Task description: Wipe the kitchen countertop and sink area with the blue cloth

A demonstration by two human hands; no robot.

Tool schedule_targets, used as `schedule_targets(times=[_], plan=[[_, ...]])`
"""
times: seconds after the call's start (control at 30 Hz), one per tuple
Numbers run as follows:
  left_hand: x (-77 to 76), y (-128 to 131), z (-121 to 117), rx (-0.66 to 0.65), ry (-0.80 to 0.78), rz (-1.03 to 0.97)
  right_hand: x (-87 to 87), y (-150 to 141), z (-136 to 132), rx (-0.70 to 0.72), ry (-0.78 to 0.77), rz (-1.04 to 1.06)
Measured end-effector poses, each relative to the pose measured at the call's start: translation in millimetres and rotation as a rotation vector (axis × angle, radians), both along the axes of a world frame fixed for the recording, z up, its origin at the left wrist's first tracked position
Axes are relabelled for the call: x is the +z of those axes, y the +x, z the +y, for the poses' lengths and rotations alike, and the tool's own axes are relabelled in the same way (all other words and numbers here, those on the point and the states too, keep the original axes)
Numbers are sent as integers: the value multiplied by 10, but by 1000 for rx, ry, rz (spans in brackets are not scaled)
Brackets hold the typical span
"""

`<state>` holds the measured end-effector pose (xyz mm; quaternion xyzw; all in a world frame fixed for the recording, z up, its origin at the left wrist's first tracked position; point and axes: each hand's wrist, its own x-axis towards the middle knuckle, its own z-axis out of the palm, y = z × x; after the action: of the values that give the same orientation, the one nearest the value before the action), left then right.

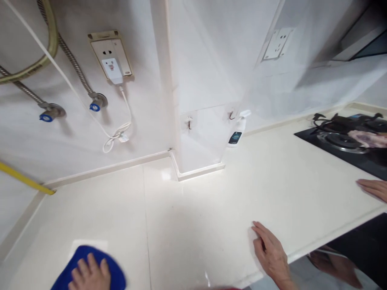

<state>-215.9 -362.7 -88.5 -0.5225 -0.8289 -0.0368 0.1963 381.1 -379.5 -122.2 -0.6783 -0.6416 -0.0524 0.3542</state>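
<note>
**Left hand spread flat on a blue cloth**

The left hand (90, 276) lies on the blue cloth (116, 272) with the palm down. Its fingers are spread and not curled round the fabric, so the hand presses on the cloth rather than grasps it. The cloth lies on the white counter (196, 229), at the near left side.

The right hand (270, 253) rests near the counter's front edge, fingers together and loosely bent; I see nothing held in it.

Farther right, another person's hand (373, 189) lies on the counter, near the black stove (311, 136). A white bottle (236, 135) stands by the wall.
</note>
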Motion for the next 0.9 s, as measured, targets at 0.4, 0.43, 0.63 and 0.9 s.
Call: schedule_targets(times=[0.4, 0.43, 0.63, 0.9], plan=[[90, 2497, 1164, -751, -123, -244, -33, 14, 40, -8, -22, 6], [84, 2719, 1207, -804, -143, -272, -33, 11, 46, -12, -19, 5], [-23, 3861, 1045, -1134, -215, -414, -43, 16, 80, -17, 19, -1], [87, 3770, 550, -1336, -367, -549, -152, 51, 92, -14, 58, -13]])
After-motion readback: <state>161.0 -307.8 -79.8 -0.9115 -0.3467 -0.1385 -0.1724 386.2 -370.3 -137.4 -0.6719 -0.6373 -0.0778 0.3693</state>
